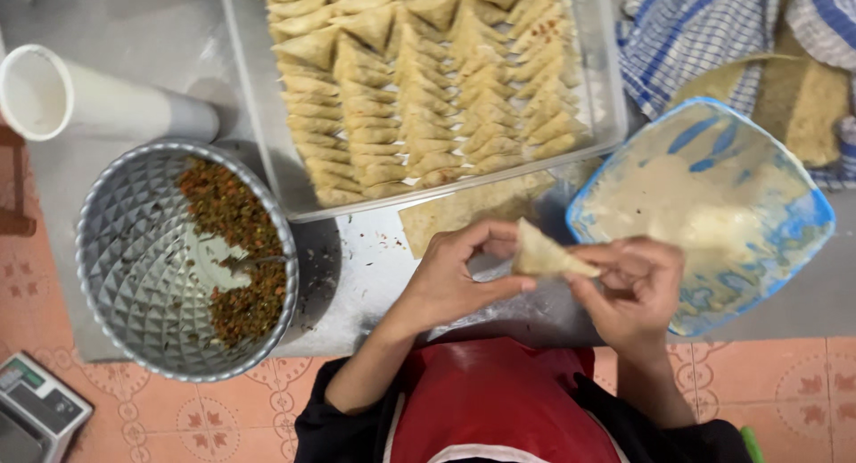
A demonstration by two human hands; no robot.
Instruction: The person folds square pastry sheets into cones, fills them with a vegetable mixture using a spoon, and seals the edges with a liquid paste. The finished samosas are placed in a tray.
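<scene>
Both grips are closed on one folded triangular pastry (546, 256): the left hand (450, 280) pinches its near edge between thumb and fingers, and the right hand (635, 289) pinches its pointed end, holding it above the table (357, 267). Just behind it lies a flat pastry strip (464, 209) against a clear tray (267, 142) of folded triangles. A blue paste bowl (807, 218) sits right, a metal bowl (116, 240) of minced filling left.
</scene>
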